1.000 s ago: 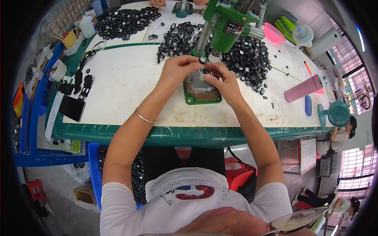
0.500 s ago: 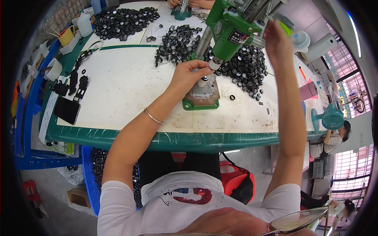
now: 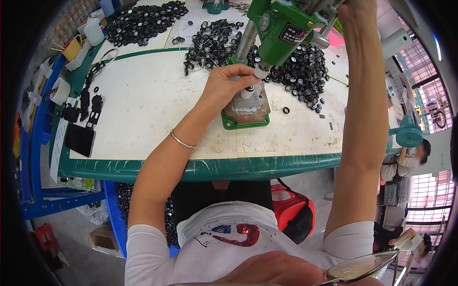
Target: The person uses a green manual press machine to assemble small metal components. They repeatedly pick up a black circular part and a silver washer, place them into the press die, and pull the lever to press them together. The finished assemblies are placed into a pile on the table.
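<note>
A green hand press stands on the table, its white-tipped ram pointing down. Beneath the ram, a small black wheel sits on a white post above the metal base plate. My left hand reaches in from the left, thumb and forefinger pinched together right at the ram tip. Whatever lies between those fingertips is too small to make out. At the top edge, my right hand is closed around the end of the press lever; part of it is cut off.
Piles of black wheels lie behind and right of the press, with wheels on thin axles beside them and another heap farther left. A black ring lies right of the base. A phone rests at the left edge.
My right hand has moved up and away to the lever's end and closed on it. My left hand keeps its pinch by the ram tip. The view has shifted slightly.
</note>
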The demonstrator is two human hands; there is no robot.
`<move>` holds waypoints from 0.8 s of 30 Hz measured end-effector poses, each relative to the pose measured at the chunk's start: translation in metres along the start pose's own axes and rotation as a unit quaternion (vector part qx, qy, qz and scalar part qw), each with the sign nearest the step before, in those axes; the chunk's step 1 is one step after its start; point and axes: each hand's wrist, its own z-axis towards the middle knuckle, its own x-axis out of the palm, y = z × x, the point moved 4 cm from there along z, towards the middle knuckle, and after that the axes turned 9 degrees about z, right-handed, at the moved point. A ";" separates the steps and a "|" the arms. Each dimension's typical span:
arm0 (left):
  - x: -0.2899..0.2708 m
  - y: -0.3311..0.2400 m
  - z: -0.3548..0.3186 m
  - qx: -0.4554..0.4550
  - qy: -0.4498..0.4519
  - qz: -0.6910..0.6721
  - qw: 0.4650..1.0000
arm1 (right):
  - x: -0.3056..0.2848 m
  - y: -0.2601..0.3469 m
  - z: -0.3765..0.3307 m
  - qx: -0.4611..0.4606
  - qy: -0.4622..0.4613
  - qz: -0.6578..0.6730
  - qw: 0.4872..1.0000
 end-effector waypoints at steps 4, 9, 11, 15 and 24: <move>0.004 -0.001 0.000 -0.010 -0.001 -0.001 1.000 | 0.004 0.023 -0.023 -0.043 -0.002 -0.050 0.998; 0.005 -0.004 -0.002 -0.022 -0.004 -0.001 1.000 | -0.017 0.017 0.006 0.037 0.080 -0.048 0.995; 0.009 -0.005 0.001 -0.030 0.007 -0.001 1.000 | -0.061 0.018 0.048 0.120 0.170 -0.001 0.978; 0.005 -0.002 -0.003 -0.034 0.005 -0.014 0.999 | -0.011 0.035 -0.036 -0.071 0.068 0.095 0.991; 0.005 0.001 -0.004 0.013 -0.006 0.053 0.999 | 0.005 0.057 -0.099 -0.250 0.002 -0.006 0.968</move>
